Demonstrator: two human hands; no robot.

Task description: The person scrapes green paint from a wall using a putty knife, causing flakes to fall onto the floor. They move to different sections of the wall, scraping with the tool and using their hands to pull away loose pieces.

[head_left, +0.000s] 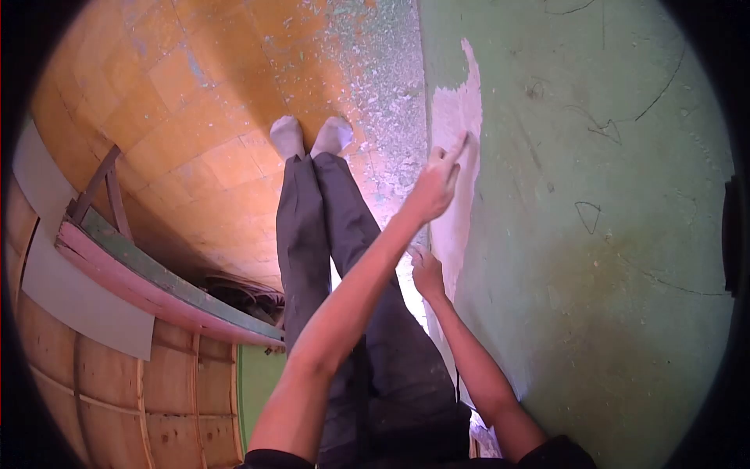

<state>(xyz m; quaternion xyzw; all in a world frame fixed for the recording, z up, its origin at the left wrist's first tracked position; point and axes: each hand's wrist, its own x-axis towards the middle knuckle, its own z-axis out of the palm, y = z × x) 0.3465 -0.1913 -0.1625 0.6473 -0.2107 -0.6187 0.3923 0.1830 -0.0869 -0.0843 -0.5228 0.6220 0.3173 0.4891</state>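
My left hand [434, 189] reaches across to the wall on the right, at the bare pale strip [453, 207] where the green paint is gone. Its fingers are closed, and a thin, narrow shape points up from them to the strip's edge; I cannot tell what it is. Lower down, my right hand [427, 275] is closed too, close to the wall's bottom edge, its grip mostly turned away from view. Green paint [594, 258] covers the wall beside the strip, with scribbles and dark stains.
Paint flakes [383, 102] litter the orange tiled floor [211, 102] along the wall's foot. My feet [308, 134] stand near them. To the left is a pink and green wooden piece [156, 270], with wood panels [101, 375] behind it.
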